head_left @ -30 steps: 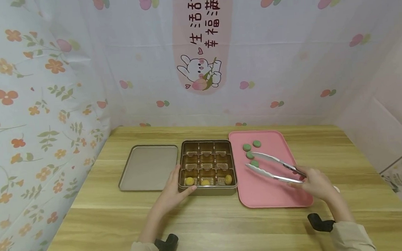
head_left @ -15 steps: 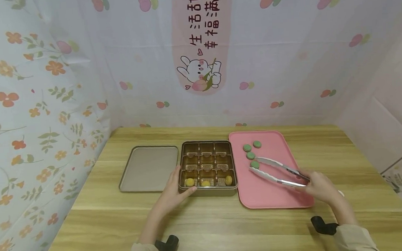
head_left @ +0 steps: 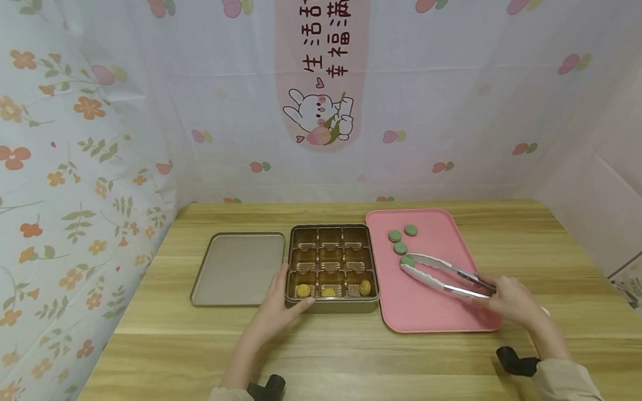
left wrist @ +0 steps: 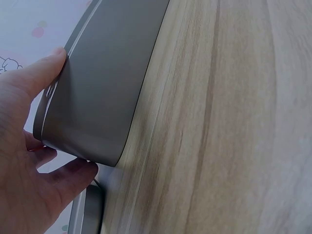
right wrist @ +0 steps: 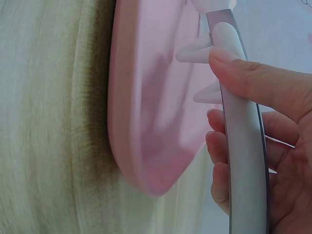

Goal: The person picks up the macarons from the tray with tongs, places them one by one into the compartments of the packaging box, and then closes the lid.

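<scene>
My left hand [head_left: 275,309] holds the near left corner of a bronze-coloured metal box [head_left: 341,307], its thumb on the front rim and its fingers along the side. Inside, a divided insert has yellow macarons [head_left: 303,290] in its three front compartments; the compartments behind are bare. In my right hand [head_left: 512,302] is a pair of metal tongs [right wrist: 246,146], gripped between thumb and fingers. The tongs' scalloped tips are around the nearest green macaron [head_left: 407,261] on a pink tray [head_left: 427,316]. Other green macarons [head_left: 400,248] lie just behind it.
Left of the box lies a flat metal lid [head_left: 239,270]. The pink tray stands right up against the box's right side. A wooden table [head_left: 331,365] carries everything, with a printed cloth [head_left: 227,102] hanging behind it.
The tongs have shifted right and toward me, leaving the gap between two green macarons, and their tips have closed in around the nearest one. The left hand and box stay in place.
</scene>
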`<act>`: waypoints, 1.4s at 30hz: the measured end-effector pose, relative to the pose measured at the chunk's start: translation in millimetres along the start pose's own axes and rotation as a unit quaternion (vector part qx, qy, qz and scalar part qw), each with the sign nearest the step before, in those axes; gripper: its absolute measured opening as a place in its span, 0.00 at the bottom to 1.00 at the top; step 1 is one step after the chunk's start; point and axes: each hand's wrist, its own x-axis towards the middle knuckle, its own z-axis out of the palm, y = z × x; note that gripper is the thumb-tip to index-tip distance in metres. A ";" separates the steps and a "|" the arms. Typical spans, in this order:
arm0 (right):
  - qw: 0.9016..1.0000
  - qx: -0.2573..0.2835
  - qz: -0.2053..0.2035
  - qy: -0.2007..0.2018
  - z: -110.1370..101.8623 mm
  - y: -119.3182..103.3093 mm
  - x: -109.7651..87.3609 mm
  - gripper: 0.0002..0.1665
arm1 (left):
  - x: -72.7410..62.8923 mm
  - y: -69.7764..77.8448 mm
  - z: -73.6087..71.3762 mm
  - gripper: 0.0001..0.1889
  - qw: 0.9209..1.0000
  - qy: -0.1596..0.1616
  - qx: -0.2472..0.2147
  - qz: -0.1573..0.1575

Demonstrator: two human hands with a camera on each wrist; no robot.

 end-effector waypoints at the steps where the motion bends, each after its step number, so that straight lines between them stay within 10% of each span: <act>1: 1.000 -0.001 -0.001 0.002 0.3 0.0 -0.1 0.35 | 0.1 0.1 -0.3 0.53 1.000 -0.003 0.002 -0.002; 29: 0.999 0.024 -0.030 0.016 -11.7 -34.7 6.9 0.34 | -1.9 -3.3 0.3 0.53 1.000 -0.007 -0.005 -0.005; 42: 0.993 -0.021 -0.109 0.044 -17.2 -70.7 22.7 0.20 | 0.5 -1.7 -0.1 0.54 1.000 -0.011 -0.001 -0.002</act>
